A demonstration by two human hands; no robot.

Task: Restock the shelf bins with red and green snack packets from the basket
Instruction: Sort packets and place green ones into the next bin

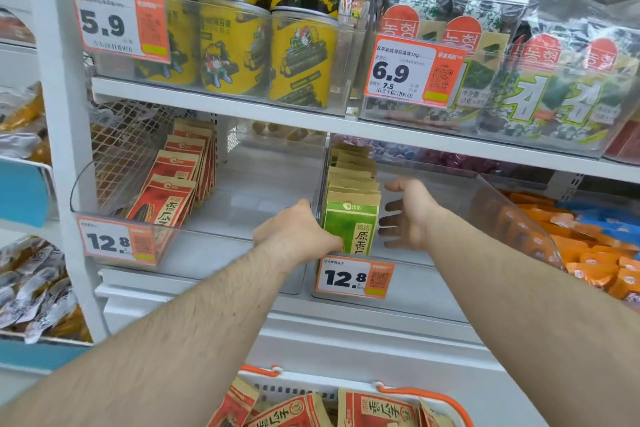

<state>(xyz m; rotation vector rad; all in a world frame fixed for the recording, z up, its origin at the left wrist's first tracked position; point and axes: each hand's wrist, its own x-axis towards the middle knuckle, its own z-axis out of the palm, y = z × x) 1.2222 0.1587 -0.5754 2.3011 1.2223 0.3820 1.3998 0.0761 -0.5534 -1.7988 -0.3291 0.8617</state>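
A row of green snack packets (349,218) stands upright along the left side of the right clear bin (491,194). My left hand (294,230) grips the left edge of the front green packet, at the bin's left wall. My right hand (410,215) is open inside the bin, just right of the row, fingers spread and pointing at the packets without touching them. Red snack packets (173,191) lean in a row at the left of the left clear bin (249,208). Below, the white basket with orange handles (433,395) holds more red packets (377,409).
The shelf above holds yellow cans (301,59) and seaweed packs (554,80) in clear bins. Orange packets (595,253) fill the bin to the right. Price tags marked 12.8 (353,277) hang on both bin fronts. A white shelf upright (65,149) stands at the left.
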